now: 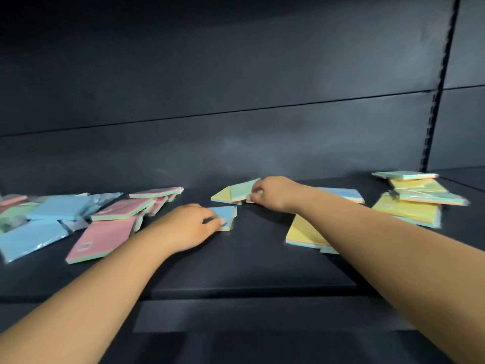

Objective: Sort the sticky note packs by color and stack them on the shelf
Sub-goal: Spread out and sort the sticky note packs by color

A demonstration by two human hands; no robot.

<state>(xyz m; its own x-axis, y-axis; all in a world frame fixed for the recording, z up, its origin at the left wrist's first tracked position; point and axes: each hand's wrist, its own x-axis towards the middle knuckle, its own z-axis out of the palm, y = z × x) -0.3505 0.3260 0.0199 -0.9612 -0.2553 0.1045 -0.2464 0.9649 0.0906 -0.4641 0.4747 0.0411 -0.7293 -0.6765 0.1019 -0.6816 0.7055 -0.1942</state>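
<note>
1. Your left hand (189, 224) pinches a blue pack (224, 216) at the shelf's (249, 269) centre; the pack lies at 2 o'clock from your knuckles, touching the fingertips, thumb on top
2. Your right hand (273, 193) curls its fingers round a green pack (242, 190) at 10 o'clock from it, the pack tilted up over a yellow pack (221, 195)
3. The blue pack's near edge runs roughly 4 to 10 o'clock; the green pack slants the same way, and the two sit near each other but apart
4. The blue pile (49, 214) lies well off at 9 o'clock from your left hand, so that hand is the nearer one to carry blue there, I judge
5. Pink packs (105, 240) lie scattered between your left hand and the blue pile; lift over them so nothing drags
6. The yellow pile (409, 208) sits at 3 o'clock from your right hand, with another yellow pack (304, 235) partly under your right forearm (380, 232); that forearm could sweep it on the way back
7. A mixed stack (409, 176) stands behind the yellow pile at the shelf's far right
8. The frame is blurred, so whether either pack has left the shelf I cannot tell; sorting looks far from done
</note>
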